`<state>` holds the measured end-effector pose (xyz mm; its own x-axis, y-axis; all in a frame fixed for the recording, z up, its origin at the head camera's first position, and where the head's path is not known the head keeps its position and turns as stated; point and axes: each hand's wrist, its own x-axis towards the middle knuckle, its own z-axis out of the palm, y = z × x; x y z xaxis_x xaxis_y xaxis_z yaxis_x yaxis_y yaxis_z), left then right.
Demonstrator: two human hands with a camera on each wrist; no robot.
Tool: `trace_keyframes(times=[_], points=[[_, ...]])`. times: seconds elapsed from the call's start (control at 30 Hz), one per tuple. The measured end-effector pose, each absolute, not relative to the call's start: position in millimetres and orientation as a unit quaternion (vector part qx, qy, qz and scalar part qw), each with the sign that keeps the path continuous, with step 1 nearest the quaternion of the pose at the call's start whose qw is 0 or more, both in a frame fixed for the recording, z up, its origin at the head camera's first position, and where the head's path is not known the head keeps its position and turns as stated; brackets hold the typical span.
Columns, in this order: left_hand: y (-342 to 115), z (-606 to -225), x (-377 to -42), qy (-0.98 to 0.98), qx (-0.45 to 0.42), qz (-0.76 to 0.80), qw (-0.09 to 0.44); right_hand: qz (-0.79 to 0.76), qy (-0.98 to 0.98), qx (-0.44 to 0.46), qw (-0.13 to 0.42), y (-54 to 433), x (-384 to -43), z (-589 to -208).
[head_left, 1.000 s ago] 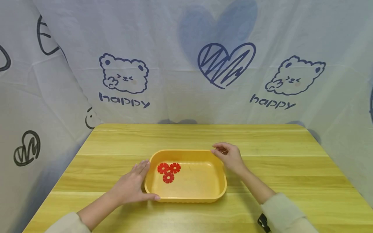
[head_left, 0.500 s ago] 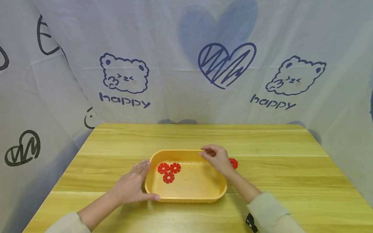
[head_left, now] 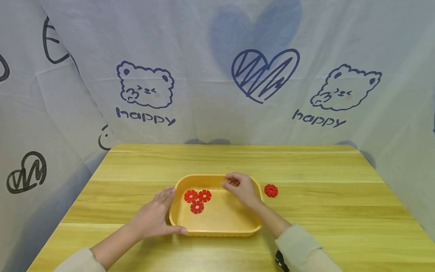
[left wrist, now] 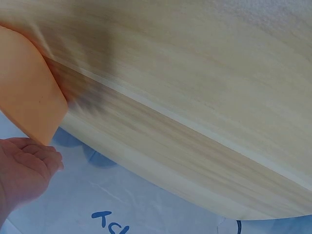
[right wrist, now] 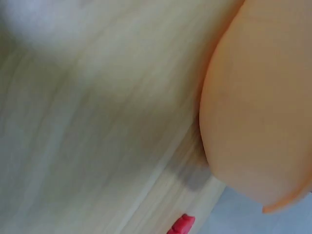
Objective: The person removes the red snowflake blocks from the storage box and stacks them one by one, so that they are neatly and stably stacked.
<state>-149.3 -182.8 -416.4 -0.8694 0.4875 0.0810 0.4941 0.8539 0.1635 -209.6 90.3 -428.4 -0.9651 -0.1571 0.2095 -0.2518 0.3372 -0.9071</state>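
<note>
A shallow yellow tub (head_left: 224,233) sits mid-table; the wrist cameras show its outer wall (left wrist: 29,83) as orange. Inside, toward its left end, lie three red notched snowflake discs (head_left: 197,207). My left hand (head_left: 154,215) rests against the tub's left end, fingers straight along the side and thumb on the front rim. Over the tub's right half hovers my right hand (head_left: 245,192), fingers bent, with a gap between thumb and forefinger and nothing seen in it. Another red snowflake disc (head_left: 270,190) lies on the table just right of the tub.
The wooden table (head_left: 326,211) spreads around the tub on all sides. Behind it hangs a white cloth (head_left: 204,105) printed with hearts and bears. A red piece (right wrist: 182,224) peeks in at the bottom of the right wrist view.
My right hand has moved left and slightly toward me, from the tub's right back corner to above its inside. The disc on the table has come into sight. My left hand stays put.
</note>
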Motion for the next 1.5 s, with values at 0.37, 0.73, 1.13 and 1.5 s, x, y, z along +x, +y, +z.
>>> trace_keyframes(times=[0.37,0.73,1.13,1.5], points=[[-182,-419,-149,-0.963,-0.25,-0.1,0.026,0.554,-0.82,0.139,0.031,73,-208,-439],[-182,-420,-149,-0.963,-0.252,-0.095,0.025,0.538,-0.828,0.155,0.019,62,-212,-443],[-183,-420,-148,-0.963,-0.249,-0.102,0.023,0.5,-0.852,0.15,-0.033,51,-214,-457],[-184,-420,-152,-0.962,-0.249,-0.108,0.018,0.446,-0.883,0.14,-0.025,49,-217,-461]])
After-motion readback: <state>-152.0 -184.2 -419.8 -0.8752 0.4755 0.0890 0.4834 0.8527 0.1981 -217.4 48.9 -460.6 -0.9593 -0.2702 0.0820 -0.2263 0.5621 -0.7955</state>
